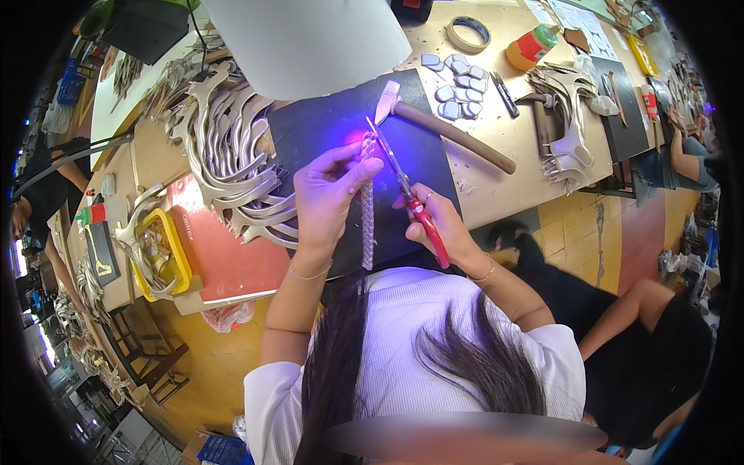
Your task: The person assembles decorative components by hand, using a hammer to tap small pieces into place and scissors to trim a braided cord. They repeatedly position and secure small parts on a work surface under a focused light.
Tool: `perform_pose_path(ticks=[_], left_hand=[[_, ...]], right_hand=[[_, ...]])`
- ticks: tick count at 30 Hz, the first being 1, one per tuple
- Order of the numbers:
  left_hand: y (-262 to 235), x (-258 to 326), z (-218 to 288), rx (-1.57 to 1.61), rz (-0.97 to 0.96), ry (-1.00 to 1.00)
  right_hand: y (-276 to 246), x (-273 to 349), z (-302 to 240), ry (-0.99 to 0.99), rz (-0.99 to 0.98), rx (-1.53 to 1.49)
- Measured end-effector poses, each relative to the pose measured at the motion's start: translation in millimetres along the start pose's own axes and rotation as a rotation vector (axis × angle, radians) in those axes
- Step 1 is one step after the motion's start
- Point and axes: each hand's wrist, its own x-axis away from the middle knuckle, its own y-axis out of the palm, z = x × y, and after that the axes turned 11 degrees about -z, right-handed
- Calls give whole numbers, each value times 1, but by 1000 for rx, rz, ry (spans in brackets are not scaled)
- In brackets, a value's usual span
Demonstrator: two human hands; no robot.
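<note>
My left hand [332,190] pinches a pale silvery braided strap [368,225] near its upper end, and the rest of the braid hangs straight down. In my right hand [440,217] is a pair of scissors [395,164] with red handles. Their blades point up and to the left, with the tips close beside the top of the braid; whether they touch it I cannot tell. Both hands are over a black mat [302,128], under bluish light. On the mat's far right part lies a hammer [457,138] with a wooden handle.
A white lamp shade [310,43] hangs over the far side. Silvery strap pieces [225,147] are heaped left of the mat, near a red board [225,256] and yellow tray [182,263]. Small grey pieces [467,94], a tape roll [468,34] and a jar [531,48] lie right.
</note>
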Motion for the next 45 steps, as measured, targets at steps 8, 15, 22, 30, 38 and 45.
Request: perform_pose_path(ticks=[8, 15, 22, 30, 38, 45], left_hand=[[7, 0, -4, -23, -6, 81], [9, 1, -6, -18, 8, 50], [7, 2, -7, -51, -6, 25], [10, 4, -7, -92, -5, 28], [6, 4, -14, 13, 15, -28], [-12, -2, -18, -170, 71, 40]], right_hand=[[4, -8, -3, -24, 41, 7], [3, -8, -2, -17, 27, -16], [5, -8, 5, -42, 20, -85], [6, -7, 8, 38, 68, -35], [-14, 4, 4, 76, 222, 36], [-127, 56, 5, 623, 767, 795]])
